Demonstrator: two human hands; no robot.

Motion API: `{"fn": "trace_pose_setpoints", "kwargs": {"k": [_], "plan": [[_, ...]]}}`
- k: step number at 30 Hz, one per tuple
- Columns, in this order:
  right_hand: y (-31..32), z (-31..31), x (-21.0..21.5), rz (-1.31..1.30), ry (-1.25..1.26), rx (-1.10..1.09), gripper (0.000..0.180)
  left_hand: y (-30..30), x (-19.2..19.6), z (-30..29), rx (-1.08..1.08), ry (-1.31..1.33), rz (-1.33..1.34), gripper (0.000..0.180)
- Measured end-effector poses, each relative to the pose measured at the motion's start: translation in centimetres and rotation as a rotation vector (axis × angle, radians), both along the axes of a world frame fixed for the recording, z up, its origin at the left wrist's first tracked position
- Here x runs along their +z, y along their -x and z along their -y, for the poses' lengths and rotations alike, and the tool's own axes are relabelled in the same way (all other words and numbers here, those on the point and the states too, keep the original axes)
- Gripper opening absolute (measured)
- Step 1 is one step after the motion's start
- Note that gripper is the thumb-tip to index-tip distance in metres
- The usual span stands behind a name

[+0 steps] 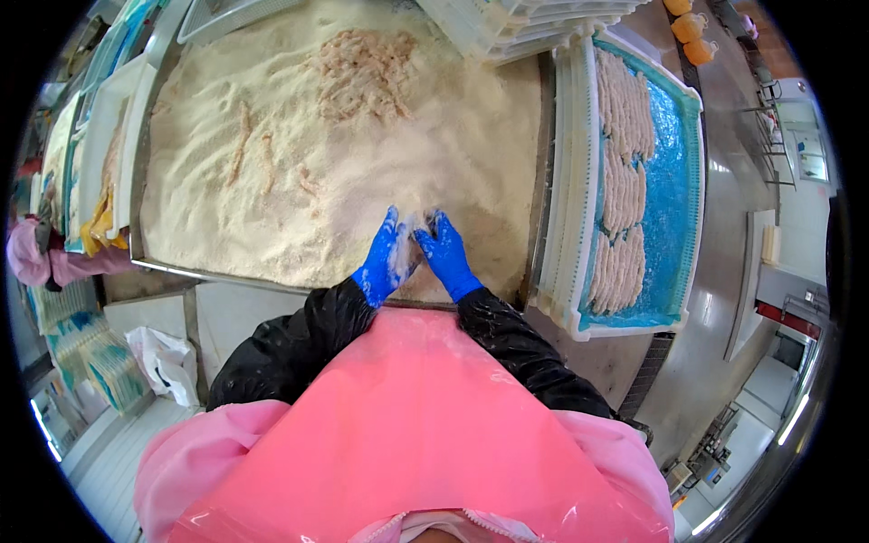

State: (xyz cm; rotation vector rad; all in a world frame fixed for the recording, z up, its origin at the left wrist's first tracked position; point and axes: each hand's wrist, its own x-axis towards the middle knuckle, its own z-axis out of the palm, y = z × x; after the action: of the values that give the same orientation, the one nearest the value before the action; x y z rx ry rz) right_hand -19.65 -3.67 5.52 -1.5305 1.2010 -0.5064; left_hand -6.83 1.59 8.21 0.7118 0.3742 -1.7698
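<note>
Crumb bed [272,208] wide beyond hands [416,253], tray rim [272,281] near.

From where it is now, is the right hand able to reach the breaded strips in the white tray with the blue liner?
Probably yes. The right hand is pressed together with the left hand over the breadcrumbs, and the breaded strips lie in the white tray just to its right, with nothing between them.
</note>
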Motion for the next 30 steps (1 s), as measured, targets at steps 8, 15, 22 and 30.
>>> {"fn": "trace_pose_setpoints", "kwargs": {"k": [8, 15, 22, 30], "plan": [[10.0, 3.1, 16.1, 0.551, -0.704, -0.107, 0.032, -2.2, -4.7, 0.0, -0.070, 0.065, 0.083, 0.070], [26.2, 14.2, 21.7, 0.166, 0.194, -0.440, 0.029, -1.2, -3.5, 0.3, -0.099, -0.014, 0.348, 0.071], [29.7, 23.7, 16.0, -0.855, 0.736, -0.079, 0.032, -0.7, -3.7, 0.4, -0.068, -0.004, 0.435, 0.071], [32.0, 29.3, 12.7, -0.529, 0.718, -0.067, 0.034, 0.0, -2.0, 0.3, -0.046, -0.032, 0.468, 0.068]]}}
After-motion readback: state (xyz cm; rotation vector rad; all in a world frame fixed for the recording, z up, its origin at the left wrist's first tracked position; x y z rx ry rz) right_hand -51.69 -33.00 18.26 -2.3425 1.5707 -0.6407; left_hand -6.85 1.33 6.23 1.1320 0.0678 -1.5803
